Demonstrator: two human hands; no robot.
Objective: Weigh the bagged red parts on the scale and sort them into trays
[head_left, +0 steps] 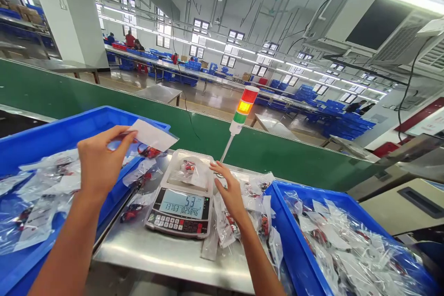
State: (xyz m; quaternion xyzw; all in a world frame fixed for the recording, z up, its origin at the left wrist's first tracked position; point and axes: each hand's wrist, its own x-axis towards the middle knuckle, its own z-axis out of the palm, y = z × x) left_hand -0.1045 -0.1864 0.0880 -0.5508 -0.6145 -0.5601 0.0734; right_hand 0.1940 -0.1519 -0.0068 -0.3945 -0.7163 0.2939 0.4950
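Left hand (102, 162) pinching a white-labelled plastic bag (151, 135) above a blue bin (69, 122); right hand (229, 192) open, beside the bagged red part (189, 169) on a digital scale (180, 199) on a steel table (156, 254). Beyond, a green conveyor belt (104, 97), a stack light (244, 106), and long workbenches (166, 62) across a bright factory hall.

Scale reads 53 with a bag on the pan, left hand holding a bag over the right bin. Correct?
No: the head view shows the left hand holding the bag over the left blue bin, not the right. The scale reading 53 stands.
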